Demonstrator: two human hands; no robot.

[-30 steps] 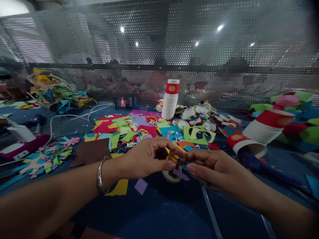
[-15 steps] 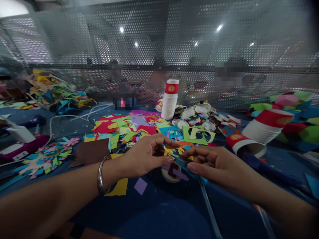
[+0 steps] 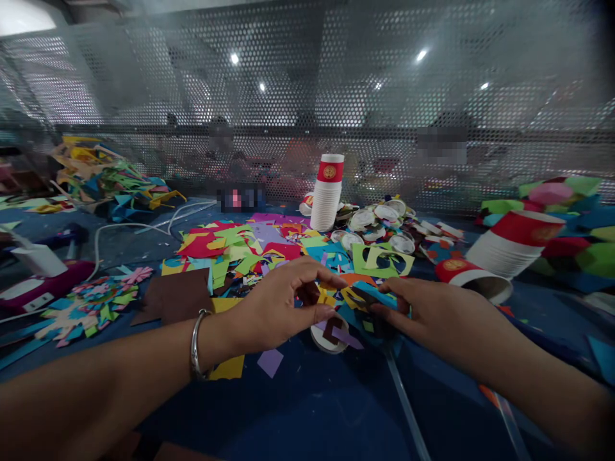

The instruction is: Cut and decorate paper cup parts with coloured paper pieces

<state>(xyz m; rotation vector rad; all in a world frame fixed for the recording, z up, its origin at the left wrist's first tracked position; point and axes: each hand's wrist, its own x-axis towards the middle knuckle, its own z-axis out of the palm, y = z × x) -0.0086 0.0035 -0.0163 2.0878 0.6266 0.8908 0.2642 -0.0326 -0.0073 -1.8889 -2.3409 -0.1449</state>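
My left hand (image 3: 283, 301), with a silver bangle at the wrist, is curved with thumb and index finger apart. No held thing shows between them. By its thumb is a small white round piece (image 3: 323, 338), like a cup bottom, bearing a brown paper square (image 3: 330, 330) and a purple paper strip (image 3: 348, 337). My right hand (image 3: 423, 310) is to the right of it, thumb and fingers pinched on a blue paper piece (image 3: 383, 296). A dark shape beside that piece is too dim to make out. A purple paper square (image 3: 270, 362) lies below my left hand.
Coloured paper scraps (image 3: 230, 246) spread beyond my hands. Behind them stand a paper cup stack (image 3: 327, 198) and a heap of round pieces (image 3: 379, 221). More cups (image 3: 504, 246) lie right. Left are brown paper (image 3: 177, 294), paper strips (image 3: 96, 307) and a purple power strip (image 3: 33, 288).
My right hand has shifted slightly right and up, away from the round piece, with the blue paper now showing more between its fingers. My left hand has stayed nearly in place.
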